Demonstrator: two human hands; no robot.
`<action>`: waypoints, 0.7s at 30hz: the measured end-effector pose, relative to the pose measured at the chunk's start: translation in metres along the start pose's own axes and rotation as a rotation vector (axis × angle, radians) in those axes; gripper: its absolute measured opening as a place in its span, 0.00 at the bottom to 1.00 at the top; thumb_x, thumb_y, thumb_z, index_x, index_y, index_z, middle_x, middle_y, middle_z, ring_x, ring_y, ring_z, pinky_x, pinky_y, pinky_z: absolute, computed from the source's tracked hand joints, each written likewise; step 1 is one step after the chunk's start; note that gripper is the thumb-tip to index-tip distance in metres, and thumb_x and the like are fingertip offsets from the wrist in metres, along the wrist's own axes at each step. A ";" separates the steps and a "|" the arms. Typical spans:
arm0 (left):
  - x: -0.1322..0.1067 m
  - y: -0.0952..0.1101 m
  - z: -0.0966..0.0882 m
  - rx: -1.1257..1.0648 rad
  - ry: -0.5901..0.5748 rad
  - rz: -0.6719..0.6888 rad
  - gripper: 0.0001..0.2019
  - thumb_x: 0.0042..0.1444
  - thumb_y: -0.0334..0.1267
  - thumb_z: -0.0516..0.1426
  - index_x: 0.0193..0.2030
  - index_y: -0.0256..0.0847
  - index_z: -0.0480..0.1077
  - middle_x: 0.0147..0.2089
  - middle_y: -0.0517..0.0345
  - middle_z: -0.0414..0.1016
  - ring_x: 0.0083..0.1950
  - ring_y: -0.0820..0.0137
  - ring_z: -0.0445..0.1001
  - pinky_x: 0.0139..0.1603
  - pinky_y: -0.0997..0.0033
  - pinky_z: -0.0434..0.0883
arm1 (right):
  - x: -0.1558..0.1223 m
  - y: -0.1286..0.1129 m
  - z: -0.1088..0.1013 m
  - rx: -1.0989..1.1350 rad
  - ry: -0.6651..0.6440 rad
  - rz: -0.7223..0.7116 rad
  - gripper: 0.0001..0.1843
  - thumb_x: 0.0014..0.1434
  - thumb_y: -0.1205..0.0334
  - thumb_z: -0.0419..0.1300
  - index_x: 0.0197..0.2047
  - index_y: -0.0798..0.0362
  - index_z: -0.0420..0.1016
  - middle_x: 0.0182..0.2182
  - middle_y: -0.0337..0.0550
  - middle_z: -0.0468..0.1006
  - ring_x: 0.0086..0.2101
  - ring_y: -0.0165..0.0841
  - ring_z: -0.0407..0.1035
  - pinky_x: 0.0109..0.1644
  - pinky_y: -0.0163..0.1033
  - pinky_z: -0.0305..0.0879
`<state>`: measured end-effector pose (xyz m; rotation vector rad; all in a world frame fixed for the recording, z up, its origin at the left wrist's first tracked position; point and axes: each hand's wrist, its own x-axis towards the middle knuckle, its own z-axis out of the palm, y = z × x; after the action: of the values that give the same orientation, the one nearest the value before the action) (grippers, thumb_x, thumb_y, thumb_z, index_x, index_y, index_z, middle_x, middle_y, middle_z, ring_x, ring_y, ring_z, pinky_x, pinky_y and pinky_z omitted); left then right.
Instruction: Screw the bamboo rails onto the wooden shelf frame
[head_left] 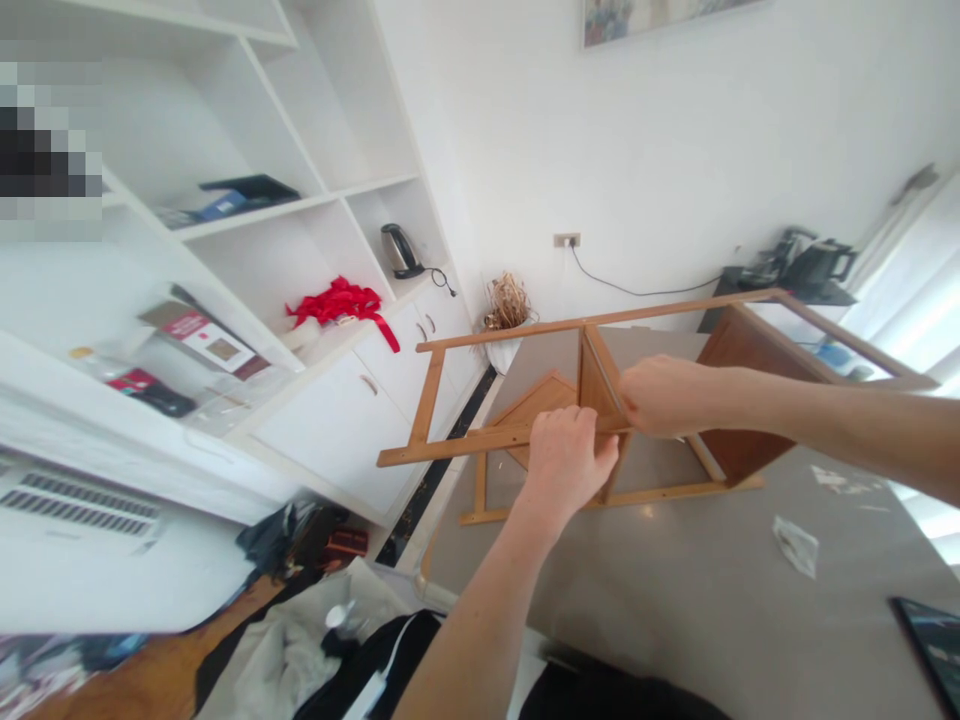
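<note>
A light wooden frame rack [465, 395] lies on its side on the grey table [675, 580], with a darker brown panel [739, 400] at its right end. My left hand [566, 455] is closed over the frame's lower rail where an upright slat meets it. My right hand [664, 395] is curled shut against that same joint from the right, and whatever its fingers pinch is hidden. Both hands touch the frame near its middle.
A small plastic packet [796, 545] and scraps of paper [836, 480] lie on the table at right; a dark tablet [934, 640] sits at the near right corner. White shelves with a kettle [397, 250] and red ribbon [341, 300] stand at left. Clothes and bags [315, 620] lie on the floor.
</note>
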<state>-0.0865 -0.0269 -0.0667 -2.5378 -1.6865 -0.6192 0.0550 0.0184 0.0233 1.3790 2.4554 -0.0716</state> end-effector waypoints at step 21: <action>0.000 0.001 0.005 0.035 0.009 -0.002 0.07 0.59 0.40 0.54 0.35 0.38 0.68 0.37 0.51 0.75 0.41 0.61 0.73 0.44 0.60 0.65 | -0.029 0.024 0.011 -0.355 0.224 -0.545 0.09 0.57 0.74 0.56 0.37 0.53 0.76 0.33 0.45 0.76 0.31 0.33 0.70 0.28 0.36 0.54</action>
<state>-0.0844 -0.0262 -0.0716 -2.5061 -1.6815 -0.5957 0.0922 0.0055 0.0240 0.5779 2.7842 0.3935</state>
